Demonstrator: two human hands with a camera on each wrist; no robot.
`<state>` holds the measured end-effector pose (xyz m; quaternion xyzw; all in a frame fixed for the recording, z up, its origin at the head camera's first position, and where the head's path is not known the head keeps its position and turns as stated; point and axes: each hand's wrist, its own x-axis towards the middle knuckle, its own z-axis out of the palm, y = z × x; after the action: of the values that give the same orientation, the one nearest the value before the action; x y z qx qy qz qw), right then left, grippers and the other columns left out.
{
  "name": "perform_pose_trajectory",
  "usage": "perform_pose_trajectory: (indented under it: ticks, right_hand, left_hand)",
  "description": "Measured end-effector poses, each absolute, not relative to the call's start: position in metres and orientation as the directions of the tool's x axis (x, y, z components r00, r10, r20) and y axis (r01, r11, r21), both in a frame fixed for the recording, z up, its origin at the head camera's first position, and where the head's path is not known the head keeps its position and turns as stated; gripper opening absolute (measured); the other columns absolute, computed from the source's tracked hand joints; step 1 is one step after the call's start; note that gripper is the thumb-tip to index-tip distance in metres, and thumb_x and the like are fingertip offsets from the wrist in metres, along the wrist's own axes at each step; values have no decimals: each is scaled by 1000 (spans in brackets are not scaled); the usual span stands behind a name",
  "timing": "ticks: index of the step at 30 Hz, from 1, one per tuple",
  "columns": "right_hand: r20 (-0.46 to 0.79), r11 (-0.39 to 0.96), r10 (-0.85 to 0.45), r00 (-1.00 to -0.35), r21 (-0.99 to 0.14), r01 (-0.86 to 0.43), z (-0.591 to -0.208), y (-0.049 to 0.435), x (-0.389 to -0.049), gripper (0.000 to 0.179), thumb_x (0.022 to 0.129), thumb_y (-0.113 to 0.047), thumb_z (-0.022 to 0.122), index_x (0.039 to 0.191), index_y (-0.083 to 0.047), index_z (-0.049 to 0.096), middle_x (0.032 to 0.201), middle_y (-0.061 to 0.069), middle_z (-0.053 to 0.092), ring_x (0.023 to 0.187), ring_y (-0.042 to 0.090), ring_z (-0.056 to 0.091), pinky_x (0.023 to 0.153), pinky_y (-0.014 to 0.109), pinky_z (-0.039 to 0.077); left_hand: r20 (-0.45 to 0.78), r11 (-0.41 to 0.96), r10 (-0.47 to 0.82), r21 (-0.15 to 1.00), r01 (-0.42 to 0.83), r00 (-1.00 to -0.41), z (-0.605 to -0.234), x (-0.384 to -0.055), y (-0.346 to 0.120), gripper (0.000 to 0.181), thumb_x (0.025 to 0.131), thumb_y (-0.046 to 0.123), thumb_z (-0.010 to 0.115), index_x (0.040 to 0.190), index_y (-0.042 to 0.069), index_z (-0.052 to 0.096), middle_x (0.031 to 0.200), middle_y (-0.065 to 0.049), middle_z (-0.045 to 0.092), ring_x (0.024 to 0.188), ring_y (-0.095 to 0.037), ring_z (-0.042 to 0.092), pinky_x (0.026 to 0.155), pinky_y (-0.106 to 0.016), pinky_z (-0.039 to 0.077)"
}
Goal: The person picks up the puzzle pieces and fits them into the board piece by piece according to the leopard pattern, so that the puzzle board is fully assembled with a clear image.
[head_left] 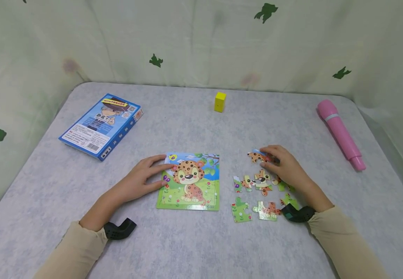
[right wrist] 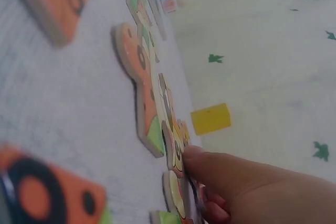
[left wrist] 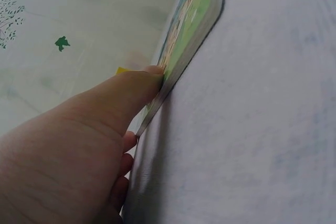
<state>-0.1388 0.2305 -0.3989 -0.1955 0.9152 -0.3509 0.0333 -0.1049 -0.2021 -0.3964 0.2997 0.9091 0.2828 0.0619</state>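
Observation:
A square puzzle board [head_left: 191, 205] printed with a spotted leopard cub on grass lies at the middle front of the table. My left hand [head_left: 136, 180] rests along its left edge, fingers spread and fairly straight; in the left wrist view the thumb touches the board's rim. Right of the board lie several loose puzzle pieces in rough rows, among them a green corner piece [head_left: 241, 210] and a cub-face piece [head_left: 263, 177]. Over the far row, my right hand [head_left: 286, 166] pinches a spotted puzzle piece between thumb and curled fingers, which partly hide it.
A blue box [head_left: 100, 126] lies at the back left. A small yellow block [head_left: 220, 102] stands near the far edge, and a pink microphone-shaped toy [head_left: 341, 133] lies at the right. Behind the table hangs a pale curtain [head_left: 201, 42] with green bird shapes.

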Motion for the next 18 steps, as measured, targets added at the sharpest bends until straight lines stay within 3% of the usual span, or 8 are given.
perform_pose_trajectory:
  ticks: [11, 18]
  right_hand:
    - [155, 688, -345, -926, -629, -362, -386, 222, -131, 45, 85, -19, 63, 125, -4, 51, 120, 15, 45, 97, 28, 49, 75, 45, 44]
    - [322, 628, -411, -853, -579, -521, -360, 197, -120, 43, 80, -10, 68, 121, -3, 55, 116, 9, 48, 100, 22, 45, 71, 38, 43]
  left_hand:
    - [47, 665, 574, 557, 498, -818, -398, -105, -203, 50, 85, 34, 62, 131, 21, 49, 140, -12, 30, 126, -35, 24, 96, -55, 21]
    - [51, 662, 572, 560, 498, -818, -398, -105, -203, 50, 85, 33, 62, 131, 20, 49, 140, -13, 30, 126, -35, 24, 96, -56, 21]
